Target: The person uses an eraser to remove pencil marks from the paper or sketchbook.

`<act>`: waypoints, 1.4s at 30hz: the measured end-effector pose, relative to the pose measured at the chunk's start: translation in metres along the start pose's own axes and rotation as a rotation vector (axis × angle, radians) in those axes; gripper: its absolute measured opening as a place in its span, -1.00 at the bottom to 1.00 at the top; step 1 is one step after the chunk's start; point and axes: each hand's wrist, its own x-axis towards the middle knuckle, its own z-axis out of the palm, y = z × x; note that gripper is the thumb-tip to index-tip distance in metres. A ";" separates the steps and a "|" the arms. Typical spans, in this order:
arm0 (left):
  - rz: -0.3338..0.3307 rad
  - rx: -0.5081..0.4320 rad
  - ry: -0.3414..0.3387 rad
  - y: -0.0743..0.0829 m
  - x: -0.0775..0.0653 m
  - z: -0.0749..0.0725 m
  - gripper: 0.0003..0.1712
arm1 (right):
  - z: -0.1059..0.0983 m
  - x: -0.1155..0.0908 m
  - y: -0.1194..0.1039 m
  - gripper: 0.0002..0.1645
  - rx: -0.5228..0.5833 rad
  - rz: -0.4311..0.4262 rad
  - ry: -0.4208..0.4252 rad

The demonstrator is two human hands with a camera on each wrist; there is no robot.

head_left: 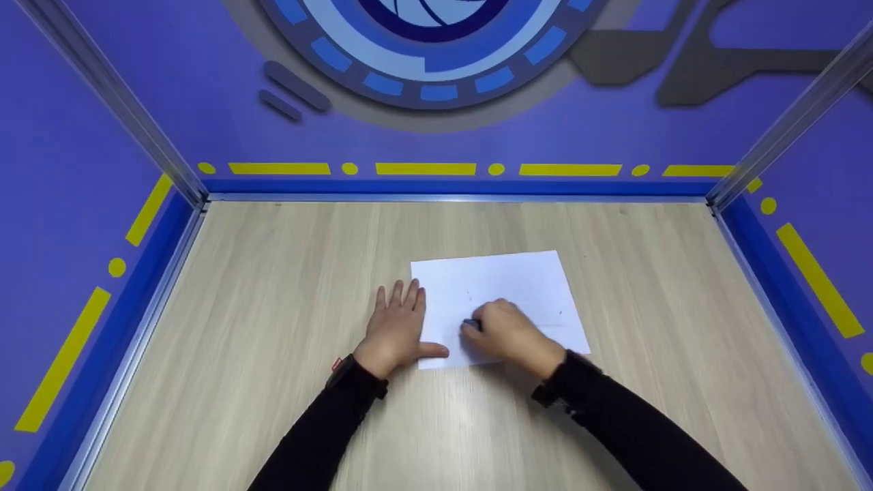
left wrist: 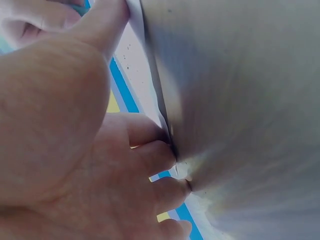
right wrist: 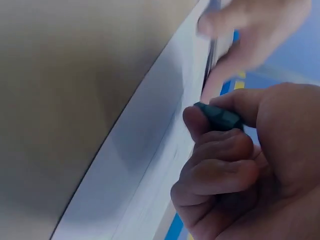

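A white sheet of paper lies on the table, with a faint line and a few dark specks on it. My left hand rests flat at its left edge, fingers straight and slightly spread, the thumb out over the lower left corner. Over the middle of the sheet, my right hand pinches a small dark eraser between thumb and index finger. In the right wrist view the eraser looks dark teal and blocky, and the other fingers curl into the palm. Part of it is hidden by the fingers.
The light wood table surrounds the sheet. Purple panels with yellow dashes stand along the back and both sides, joined by metal rails. Both forearms wear black sleeves.
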 end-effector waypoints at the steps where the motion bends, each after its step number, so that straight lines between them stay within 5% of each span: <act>1: -0.001 0.007 0.006 0.000 0.000 0.000 0.50 | 0.004 0.003 -0.006 -0.44 -0.001 -0.017 -0.003; 7: 0.008 0.030 0.025 0.003 0.003 -0.002 0.45 | 0.024 0.012 -0.023 -0.49 -0.014 -0.065 -0.027; 14: 0.005 0.000 0.003 0.004 0.002 -0.003 0.50 | 0.014 -0.005 0.007 -0.58 -0.135 -0.076 0.093; 23: -0.002 -0.019 -0.020 0.001 0.001 -0.003 0.50 | -0.035 -0.052 0.094 -0.63 -0.158 0.188 0.186; 29: -0.011 -0.016 -0.018 -0.001 0.000 -0.002 0.51 | -0.055 -0.073 0.121 -0.60 -0.168 0.310 0.163; 35: -0.014 -0.019 -0.032 0.000 0.000 -0.001 0.51 | -0.051 -0.066 0.110 -0.55 -0.120 0.329 0.154; 42: -0.010 -0.011 -0.021 0.000 0.000 0.000 0.51 | -0.013 -0.034 0.045 -0.53 -0.030 0.222 0.130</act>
